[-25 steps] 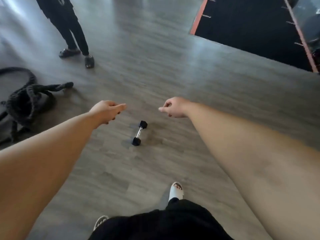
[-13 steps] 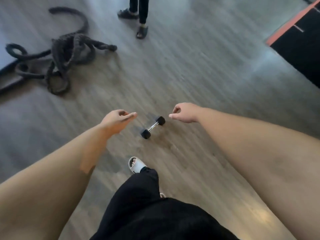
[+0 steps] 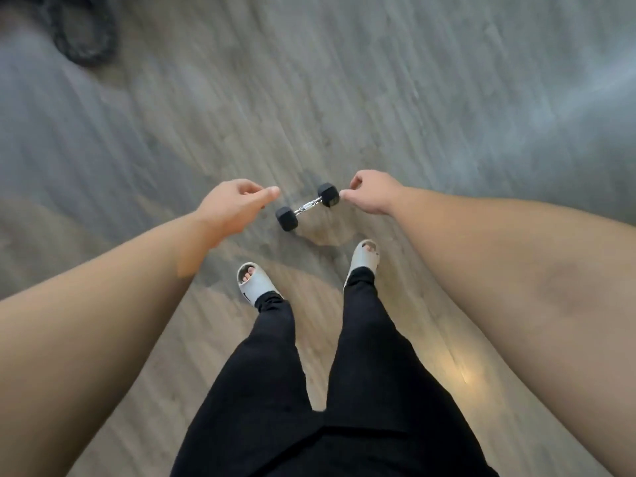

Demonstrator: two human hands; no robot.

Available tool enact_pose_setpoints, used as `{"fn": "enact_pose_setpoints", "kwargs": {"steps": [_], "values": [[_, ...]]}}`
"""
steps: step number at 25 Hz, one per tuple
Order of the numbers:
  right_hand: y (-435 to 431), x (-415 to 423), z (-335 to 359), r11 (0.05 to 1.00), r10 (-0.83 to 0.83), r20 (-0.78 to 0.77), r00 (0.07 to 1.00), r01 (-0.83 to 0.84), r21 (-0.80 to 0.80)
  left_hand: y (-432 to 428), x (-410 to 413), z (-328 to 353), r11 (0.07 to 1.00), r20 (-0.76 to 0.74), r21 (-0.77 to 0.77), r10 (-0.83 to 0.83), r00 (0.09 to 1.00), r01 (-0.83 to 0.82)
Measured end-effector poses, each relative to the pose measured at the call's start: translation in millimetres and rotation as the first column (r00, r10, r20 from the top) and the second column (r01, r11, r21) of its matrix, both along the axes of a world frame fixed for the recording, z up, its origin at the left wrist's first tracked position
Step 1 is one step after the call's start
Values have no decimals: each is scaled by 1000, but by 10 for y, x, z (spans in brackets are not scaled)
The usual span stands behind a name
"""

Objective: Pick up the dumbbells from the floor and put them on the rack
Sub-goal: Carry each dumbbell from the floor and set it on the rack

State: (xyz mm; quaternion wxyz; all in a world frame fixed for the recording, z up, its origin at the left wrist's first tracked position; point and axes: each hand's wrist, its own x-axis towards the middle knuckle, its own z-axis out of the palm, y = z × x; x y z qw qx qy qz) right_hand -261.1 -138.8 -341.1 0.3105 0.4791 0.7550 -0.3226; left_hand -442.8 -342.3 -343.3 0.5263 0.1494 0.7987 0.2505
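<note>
A small dumbbell point(image 3: 307, 207) with black hex ends and a chrome handle lies on the grey wood-pattern floor, just ahead of my feet. My left hand point(image 3: 234, 206) hovers to its left with fingers loosely curled and nothing in it. My right hand point(image 3: 370, 191) hovers at the dumbbell's right end, fingers also loosely curled and holding nothing. Neither hand touches the dumbbell as far as I can tell. No rack is in view.
My feet in pale slides, left foot point(image 3: 253, 284) and right foot point(image 3: 365, 258), stand just behind the dumbbell. A coil of black battle rope point(image 3: 81, 36) lies at the far left. Grey floor point(image 3: 447, 115) stretches ahead and to the right.
I have walked up to the dumbbell and my view has tipped down. The standing person and the black mat have left the view. Both hands stay on either side of the dumbbell.
</note>
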Motion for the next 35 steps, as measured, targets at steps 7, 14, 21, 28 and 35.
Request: {"fn": "enact_pose_setpoints", "kwargs": {"steps": [7,14,21,28,35], "values": [[602,-317,-2289,985,139,93,986,-128,-120,19,254,-1940,947,11,-198,260,966,-253],[930,-240,-4592,998,59,122,991,-57,-23,451,554,-4503,895,1,-275,365,931,-351],[916,-121,-5851,999,-21,83,996,24,-33,672,867,-5900,827,7,-322,489,872,-461],[897,-137,-5827,998,-20,142,990,11,66,593,820,-6011,782,-17,-261,583,812,-566],[267,-752,-4207,986,-123,83,989,131,-99,-130,51,-4232,822,-133,-195,518,845,-535]]}}
